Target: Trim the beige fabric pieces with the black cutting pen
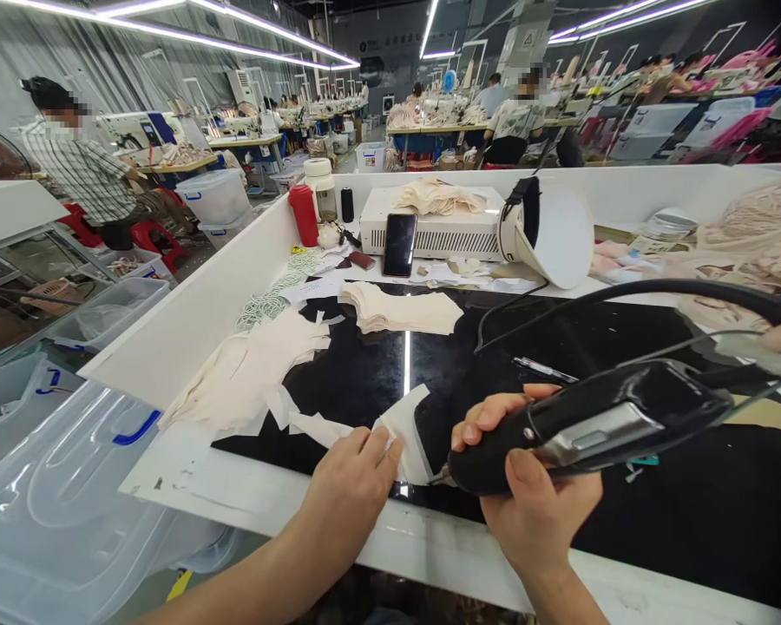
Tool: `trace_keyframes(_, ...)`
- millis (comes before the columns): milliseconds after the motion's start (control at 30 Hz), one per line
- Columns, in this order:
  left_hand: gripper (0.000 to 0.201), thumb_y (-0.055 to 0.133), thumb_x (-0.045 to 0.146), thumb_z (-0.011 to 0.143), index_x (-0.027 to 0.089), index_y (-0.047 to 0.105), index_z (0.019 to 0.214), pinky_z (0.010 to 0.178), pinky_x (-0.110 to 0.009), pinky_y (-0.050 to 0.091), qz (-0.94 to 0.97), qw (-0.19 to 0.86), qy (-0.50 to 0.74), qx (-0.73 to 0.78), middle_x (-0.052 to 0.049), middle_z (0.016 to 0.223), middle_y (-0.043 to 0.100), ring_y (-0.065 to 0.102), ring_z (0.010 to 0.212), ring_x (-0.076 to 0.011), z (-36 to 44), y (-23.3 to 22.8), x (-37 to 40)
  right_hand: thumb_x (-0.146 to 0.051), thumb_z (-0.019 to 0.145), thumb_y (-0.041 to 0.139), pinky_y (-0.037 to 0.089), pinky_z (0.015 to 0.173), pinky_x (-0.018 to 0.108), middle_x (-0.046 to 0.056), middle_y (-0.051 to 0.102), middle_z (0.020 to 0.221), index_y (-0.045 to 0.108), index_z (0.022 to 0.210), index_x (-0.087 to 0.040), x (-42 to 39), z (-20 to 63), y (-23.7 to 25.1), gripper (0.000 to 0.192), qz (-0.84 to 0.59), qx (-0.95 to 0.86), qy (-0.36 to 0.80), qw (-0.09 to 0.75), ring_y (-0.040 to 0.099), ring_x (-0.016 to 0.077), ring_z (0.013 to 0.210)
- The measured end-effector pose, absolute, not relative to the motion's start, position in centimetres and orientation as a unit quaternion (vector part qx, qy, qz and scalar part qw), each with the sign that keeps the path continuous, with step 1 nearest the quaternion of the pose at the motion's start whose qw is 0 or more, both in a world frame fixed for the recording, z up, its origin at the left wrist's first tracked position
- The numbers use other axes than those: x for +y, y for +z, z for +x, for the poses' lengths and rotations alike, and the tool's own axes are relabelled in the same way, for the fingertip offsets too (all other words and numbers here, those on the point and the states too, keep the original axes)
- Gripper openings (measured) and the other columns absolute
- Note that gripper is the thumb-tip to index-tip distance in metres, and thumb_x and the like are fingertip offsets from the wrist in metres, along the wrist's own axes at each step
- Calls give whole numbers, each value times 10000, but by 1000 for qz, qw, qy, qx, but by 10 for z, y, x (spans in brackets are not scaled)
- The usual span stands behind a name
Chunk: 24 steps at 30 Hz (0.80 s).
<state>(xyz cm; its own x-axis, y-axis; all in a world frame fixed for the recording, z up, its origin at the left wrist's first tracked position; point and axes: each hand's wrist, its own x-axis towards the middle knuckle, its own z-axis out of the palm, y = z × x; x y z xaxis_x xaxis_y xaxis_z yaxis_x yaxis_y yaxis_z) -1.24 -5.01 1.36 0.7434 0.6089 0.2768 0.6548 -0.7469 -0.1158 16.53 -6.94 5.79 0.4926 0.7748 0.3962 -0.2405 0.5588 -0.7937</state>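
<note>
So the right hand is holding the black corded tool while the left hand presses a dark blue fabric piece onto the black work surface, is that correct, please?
Not quite: the fabric piece under the left hand is pale cream, not dark blue, as the head view shows. The rest stands: the right hand grips the black corded tool, and the piece lies on the black work surface.

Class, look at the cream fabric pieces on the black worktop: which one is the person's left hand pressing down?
The single white piece at the near edge, under the left hand, beside the black tool in the right hand. The neat stack and loose heap lie untouched farther back.
</note>
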Motion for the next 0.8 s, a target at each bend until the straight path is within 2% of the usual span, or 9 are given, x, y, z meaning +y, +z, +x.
trace_keyframes(233, 212, 564, 141, 1002, 120, 608, 1209, 644, -348, 530, -913, 96, -89, -385, -73, 983, 674, 628, 789, -227, -12, 21, -58, -321, 854, 793, 564, 575, 328, -19, 633, 833, 608, 1191, -293, -69, 166, 58, 385, -331, -391, 325, 795, 616, 160, 662)
trace_keyframes(300, 171, 527, 119, 1020, 113, 619, 1164, 690, -349, 547, -926, 83, -113, -350, -75, 978, 672, 638, 839, -234, -11, 27, -59, -318, 851, 795, 562, 572, 327, -21, 635, 830, 611, 1187, -295, -69, 165, 58, 383, -330, -390, 327, 795, 617, 161, 657)
trace_keyframes(500, 208, 437, 77, 1063, 88, 629, 1139, 902, -326, 568, -972, -20, -166, -166, -71, 989, 674, 650, 991, -209, -6, 35, -56, -304, 863, 788, 561, 580, 316, -21, 639, 840, 610, 1198, -299, -69, 165, 58, 380, -324, -393, 331, 794, 622, 157, 671)
trace_keyframes(800, 196, 504, 93, 1046, 58, 637, 1185, 970, -347, 572, -972, -36, -180, -145, -94, 1075, 688, 645, 1037, -222, -12, 20, -41, -327, 856, 797, 568, 579, 327, -20, 634, 833, 601, 1194, -287, -69, 165, 58, 393, -331, -390, 328, 794, 621, 155, 661)
